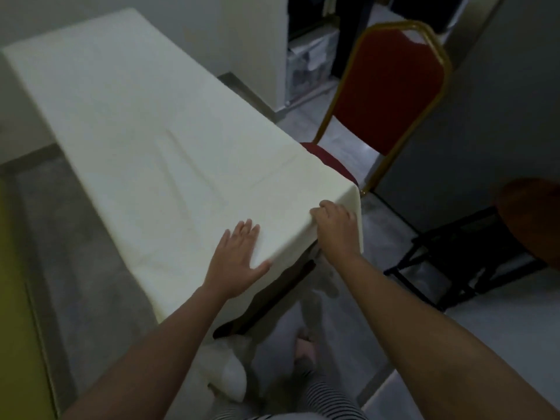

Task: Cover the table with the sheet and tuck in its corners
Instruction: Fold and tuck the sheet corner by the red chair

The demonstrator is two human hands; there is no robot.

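Observation:
A pale cream sheet covers a long narrow table that runs from the near right to the far left. My left hand lies flat, fingers spread, pressing the sheet on the tabletop near the close end. My right hand grips the sheet's edge at the near right corner, fingers curled over the fold. Below that corner the sheet hangs loose, and the dark underside of the table shows beneath it.
A red chair with a gold frame stands close to the table's right side. A dark folding stand and a brown round seat are at the right. White bags lie on the floor by my feet. Walls close in behind.

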